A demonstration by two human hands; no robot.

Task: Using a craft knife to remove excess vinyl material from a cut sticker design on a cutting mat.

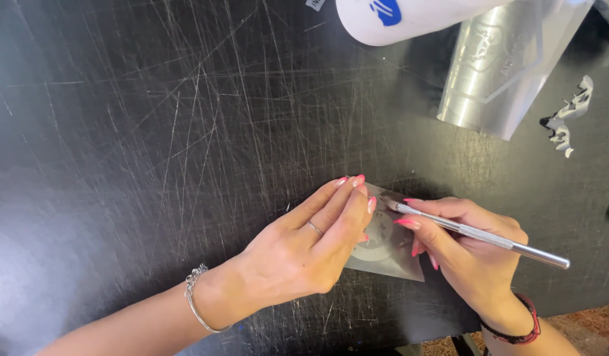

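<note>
Left hand [304,247] flat on glossy film [387,254]; right hand [466,254] grips metal tool [482,236].

Black scratched worktop [152,132]. Small silver sheet [390,254] near front edge, right of middle. Curled silver sheet [502,66] and white scraps [568,118] toward far right corner.

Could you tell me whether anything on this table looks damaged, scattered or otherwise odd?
Yes. The black table is crisscrossed with pale scratches almost everywhere. Small white scraps lie loose near its right edge, beside the curled silver sheet. The small sheet under both hands looks flat and undamaged.
</note>
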